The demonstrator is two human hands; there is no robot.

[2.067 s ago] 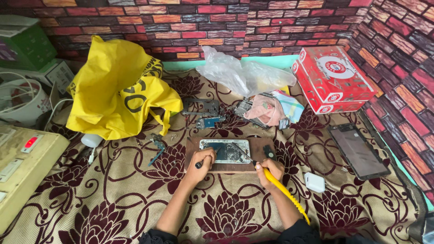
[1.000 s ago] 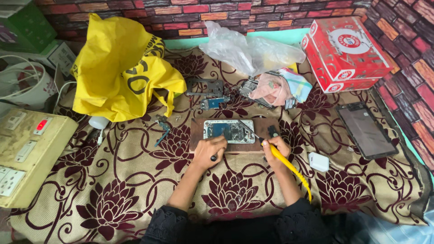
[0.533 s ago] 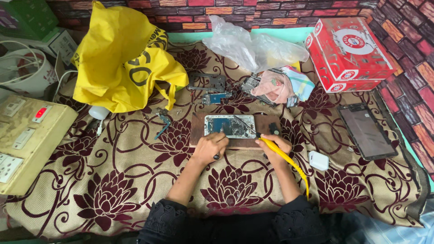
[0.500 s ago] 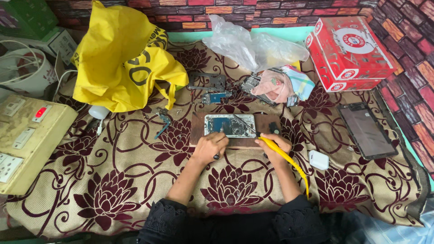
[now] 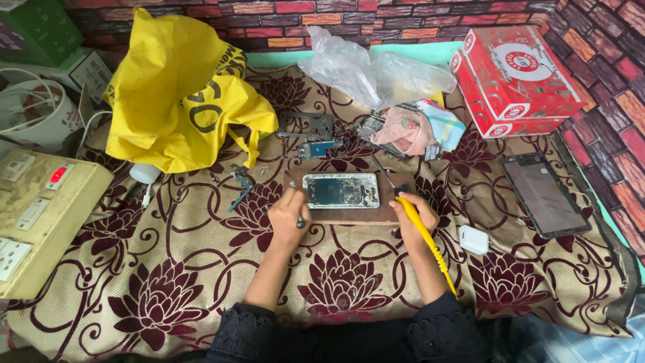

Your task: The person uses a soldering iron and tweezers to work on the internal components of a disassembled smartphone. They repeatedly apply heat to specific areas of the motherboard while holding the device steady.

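Head view — steeply down, fairly near

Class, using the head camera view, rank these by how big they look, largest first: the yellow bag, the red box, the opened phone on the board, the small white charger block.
1. yellow bag
2. red box
3. opened phone
4. white charger block

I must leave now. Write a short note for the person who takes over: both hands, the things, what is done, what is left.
Left hand: holds a small dark tool at the left end of the opened phone.
Right hand: holds the yellow-handled tool, tip near the phone's right end.
Phone lies on a wooden board.
Done: phone is open; its screen panel lies apart on the right.
Left: work inside phone unfinished.
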